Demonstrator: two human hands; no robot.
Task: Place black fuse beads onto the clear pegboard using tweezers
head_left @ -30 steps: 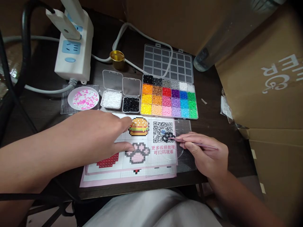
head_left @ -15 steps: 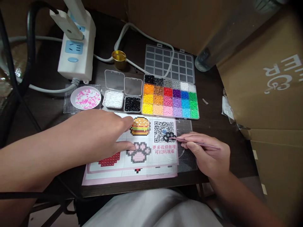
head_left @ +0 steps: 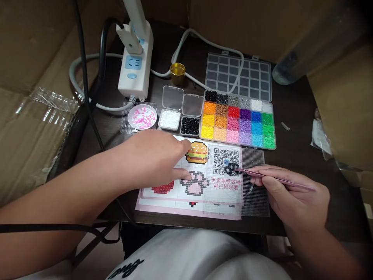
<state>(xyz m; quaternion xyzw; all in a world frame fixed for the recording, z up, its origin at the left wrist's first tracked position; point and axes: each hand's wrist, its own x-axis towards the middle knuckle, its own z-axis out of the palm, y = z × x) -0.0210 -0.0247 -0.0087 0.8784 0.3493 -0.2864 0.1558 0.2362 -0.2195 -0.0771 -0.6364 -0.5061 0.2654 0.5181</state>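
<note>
1. Desk [head_left: 294,155]: dark, wood-grained top, boxed in by brown cardboard walls [head_left: 247,29] at back and sides.
2. Back left: white block-shaped power strip [head_left: 134,83] with pale-blue sockets, plugs in; its pale cable [head_left: 201,35] loops behind a small round gold cup [head_left: 178,80].
3. Back right: tall clear cylinder [head_left: 309,54], blurred, leaning in view. Crumpled clear plastic packet [head_left: 320,138] near the right wall.
4. Middle row, left to right: round white dish [head_left: 131,122] of pink and white beads; two small clear lidded boxes, lids up, one of white beads [head_left: 169,119], one of black [head_left: 190,126]; large clear compartment box [head_left: 237,143] of many-coloured beads, lid laid back.
5. Front: white pattern sheets with pink borders [head_left: 166,206]; clear plastic pegboard [head_left: 256,198] partly over their right side.
6. Small black bead piece [head_left: 232,168] sits over the printed QR code.
7. Right hand [head_left: 300,200]: grip pinching slim pink tweezers [head_left: 284,181], tips at the bead piece.
8. Left hand [head_left: 157,157]: grip spread, thumb at the paw pattern.
</note>
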